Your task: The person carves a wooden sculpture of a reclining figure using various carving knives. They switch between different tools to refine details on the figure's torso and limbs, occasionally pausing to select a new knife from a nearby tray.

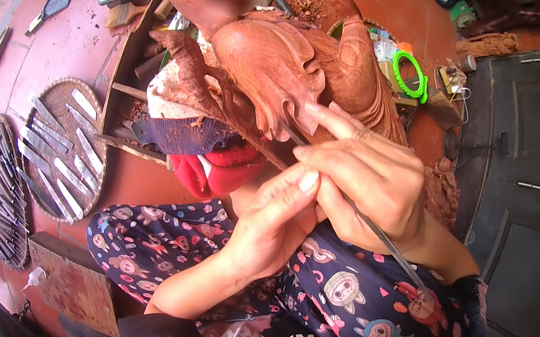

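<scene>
A large reddish-brown wood carving (261, 53) with smooth, curled folds lies before me. My right hand (368, 178) grips a long, thin metal carving chisel (383, 239); its front end reaches the folded edge of the wood. The index finger stretches forward along the carving. Just below, my left hand (273, 215) is closed, its thumb pressed near the right fingers. A slender brown wooden stem (250, 138) runs up to this hand, but what its fingers hold is hidden. Red padded cloth (212, 170) lies under the carving's near side.
Several flat metal blades lie on a round woven tray (93, 200), beside another tray (22, 259) of dark tools. A wooden crate (111, 95) stands left of the carving. At right are a green ring (410, 76) and a dark panelled door (535, 163). Wood chips litter the tiled floor.
</scene>
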`<state>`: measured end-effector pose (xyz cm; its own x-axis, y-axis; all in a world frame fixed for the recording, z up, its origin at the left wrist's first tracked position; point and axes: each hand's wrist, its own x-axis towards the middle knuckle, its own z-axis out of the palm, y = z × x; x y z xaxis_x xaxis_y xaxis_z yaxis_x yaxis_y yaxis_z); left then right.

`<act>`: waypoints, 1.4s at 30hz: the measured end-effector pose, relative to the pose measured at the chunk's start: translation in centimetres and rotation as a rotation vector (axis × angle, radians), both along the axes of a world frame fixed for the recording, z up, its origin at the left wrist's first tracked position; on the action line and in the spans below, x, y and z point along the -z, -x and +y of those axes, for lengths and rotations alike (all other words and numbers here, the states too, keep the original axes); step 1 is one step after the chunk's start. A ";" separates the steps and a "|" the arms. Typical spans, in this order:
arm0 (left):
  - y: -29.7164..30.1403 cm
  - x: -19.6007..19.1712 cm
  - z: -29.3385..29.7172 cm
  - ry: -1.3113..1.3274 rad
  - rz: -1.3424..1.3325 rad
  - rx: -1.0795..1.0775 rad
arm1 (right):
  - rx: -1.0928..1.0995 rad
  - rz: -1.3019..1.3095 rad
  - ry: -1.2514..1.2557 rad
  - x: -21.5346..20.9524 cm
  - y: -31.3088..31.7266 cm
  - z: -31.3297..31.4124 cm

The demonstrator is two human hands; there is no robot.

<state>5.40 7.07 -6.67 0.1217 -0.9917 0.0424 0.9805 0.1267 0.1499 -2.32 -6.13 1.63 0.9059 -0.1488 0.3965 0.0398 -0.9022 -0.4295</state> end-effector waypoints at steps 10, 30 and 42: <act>0.4 -1.4 0.4 -0.072 -0.066 0.001 | -0.044 0.032 -0.043 -0.6 0.6 -0.2; 0.6 0.3 -0.8 0.107 0.120 -0.045 | -0.027 0.138 0.077 -1.6 -0.4 -0.1; 1.3 0.2 -0.5 0.136 0.130 -0.038 | -0.098 0.273 0.133 -3.7 -0.8 0.3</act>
<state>4.15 6.62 -6.83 0.1722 -0.9725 0.1569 0.9847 0.1745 0.0010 -1.48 -5.80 5.30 0.9890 -0.0188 0.1467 0.0286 -0.9488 -0.3145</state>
